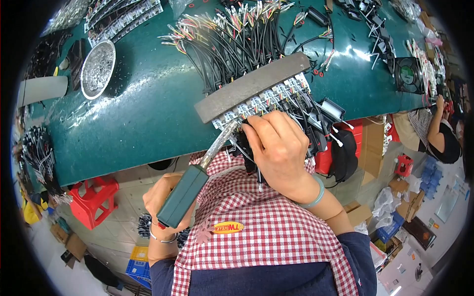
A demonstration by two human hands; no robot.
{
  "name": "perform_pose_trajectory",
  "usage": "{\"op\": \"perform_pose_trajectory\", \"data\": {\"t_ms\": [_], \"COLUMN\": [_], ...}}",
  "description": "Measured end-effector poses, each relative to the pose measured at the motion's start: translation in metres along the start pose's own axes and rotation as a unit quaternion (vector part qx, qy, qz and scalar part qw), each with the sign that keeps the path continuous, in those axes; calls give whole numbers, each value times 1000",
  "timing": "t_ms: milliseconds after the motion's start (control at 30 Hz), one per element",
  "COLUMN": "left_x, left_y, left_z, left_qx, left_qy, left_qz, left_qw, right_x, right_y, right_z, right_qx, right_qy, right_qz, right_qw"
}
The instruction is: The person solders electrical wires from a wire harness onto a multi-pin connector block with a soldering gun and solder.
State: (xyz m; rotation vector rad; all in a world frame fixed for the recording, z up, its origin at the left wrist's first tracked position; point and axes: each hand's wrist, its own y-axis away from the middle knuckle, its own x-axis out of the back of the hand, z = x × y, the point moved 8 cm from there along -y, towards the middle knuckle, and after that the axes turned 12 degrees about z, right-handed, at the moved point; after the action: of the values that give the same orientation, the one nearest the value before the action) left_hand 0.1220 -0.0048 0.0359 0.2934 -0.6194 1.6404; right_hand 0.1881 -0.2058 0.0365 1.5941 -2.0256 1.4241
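Observation:
My left hand (158, 195) is wrapped round the green handle of a soldering iron (183, 196). Its metal shaft slants up to the right, and the tip is at the left part of a strip of small white circuit boards (268, 98). Close by, the bent fingers of my right hand (280, 148) pinch a dark wire at the boards' near edge; the fingers partly hide it. A long grey bar (254, 86) lies across the boards' far side. Beyond it fan out many black cables (232, 54) with bared coloured ends. More leads hang off the table edge by my right hand.
The green table (148, 133) carries a round bowl of metallic bits (98, 69) at left, and more board strips (123, 19) behind. A small black fan (409, 75) stands at the right. Red stools (94, 201) and cardboard boxes are below. Another person (437, 130) sits far right.

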Motion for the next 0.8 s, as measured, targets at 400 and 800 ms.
{"op": "perform_pose_trajectory", "data": {"t_ms": [400, 800], "left_x": [45, 69], "left_y": [29, 18], "left_z": [-20, -51], "left_qx": [68, 192], "left_qy": [-96, 152], "left_qz": [145, 252], "left_qw": [982, 936], "right_x": [-1, 0], "right_y": [2, 1], "right_z": [0, 2], "right_qx": [0, -16], "right_qy": [4, -2], "right_qz": [3, -7], "right_qw": [1000, 1000]}}
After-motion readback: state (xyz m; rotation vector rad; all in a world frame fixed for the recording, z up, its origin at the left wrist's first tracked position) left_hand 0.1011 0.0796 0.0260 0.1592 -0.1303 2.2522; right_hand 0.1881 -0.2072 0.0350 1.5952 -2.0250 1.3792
